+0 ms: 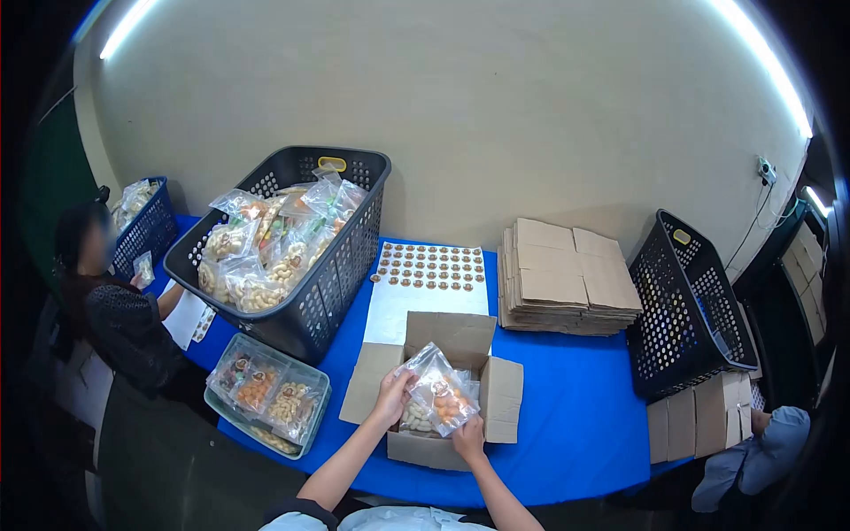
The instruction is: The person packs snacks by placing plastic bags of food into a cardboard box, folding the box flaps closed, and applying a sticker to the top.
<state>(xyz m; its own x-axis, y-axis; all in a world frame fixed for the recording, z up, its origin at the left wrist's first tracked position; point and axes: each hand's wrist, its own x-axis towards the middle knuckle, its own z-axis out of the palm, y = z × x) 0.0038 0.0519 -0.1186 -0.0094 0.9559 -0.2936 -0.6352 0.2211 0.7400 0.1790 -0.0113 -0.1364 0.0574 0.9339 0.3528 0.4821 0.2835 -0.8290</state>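
Between my two hands is a clear plastic bag of orange snacks (pixel 450 405), held above an open cardboard box (pixel 427 451). My left hand (pixel 394 396) is closed on the bag's upper left edge, and my right hand (pixel 469 439) grips its lower right corner. Under it, partly hidden, another bag with pale snacks (pixel 416 418) lies in the box. The box's flaps are folded outward. To the left stands a clear plastic container (pixel 312 434) with several snack bags in it, some bearing round brown stickers.
A big black basket (pixel 341 279) full of snack bags stands behind. A sticker sheet (pixel 425 305) and flattened cardboard boxes (pixel 567 274) lie on the blue table (pixel 567 398). Another black basket (pixel 677 327) leans at right. A person (pixel 124 310) works at left; a sleeve (pixel 761 456) shows at right.
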